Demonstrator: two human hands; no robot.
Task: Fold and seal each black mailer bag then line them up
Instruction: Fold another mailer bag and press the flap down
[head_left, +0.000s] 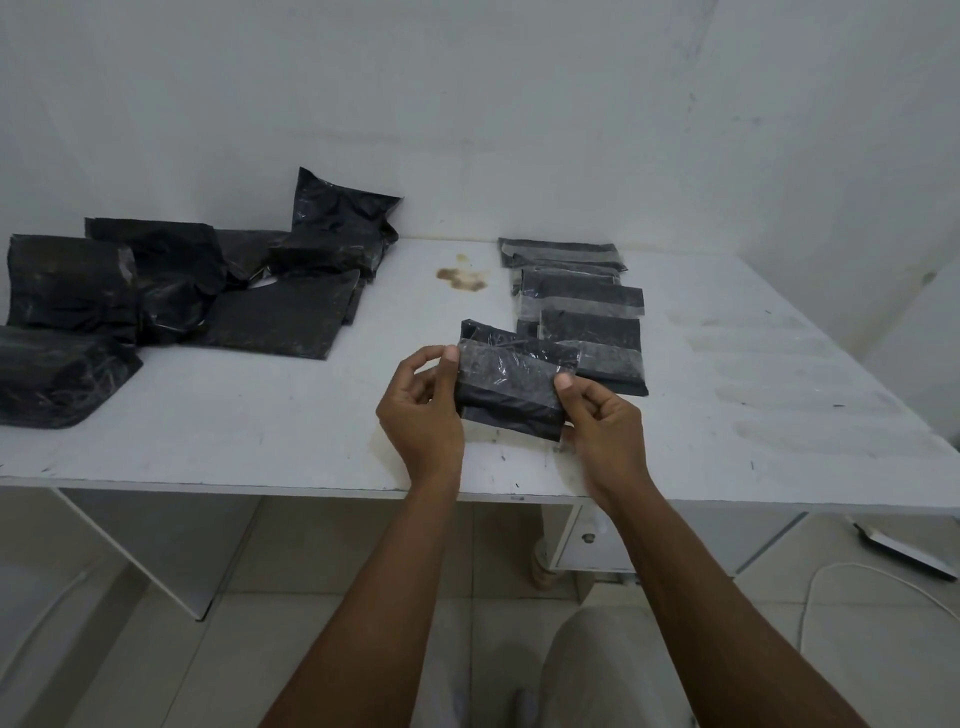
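A folded black mailer bag (511, 382) with a clear tape strip across it is held just above the white table (291, 415). My left hand (423, 410) pinches its left end, thumb on top. My right hand (602, 421) pinches its right end the same way. A row of folded, taped bags (582, 301) lies on the table behind it, running towards the wall. Several unfolded black bags (171, 291) are piled at the back left.
A brown stain (462, 280) marks the table between the pile and the row. The table's front edge runs under my wrists. A drawer (587, 540) sits below the table, and a white cable (857, 577) lies on the tiled floor at right.
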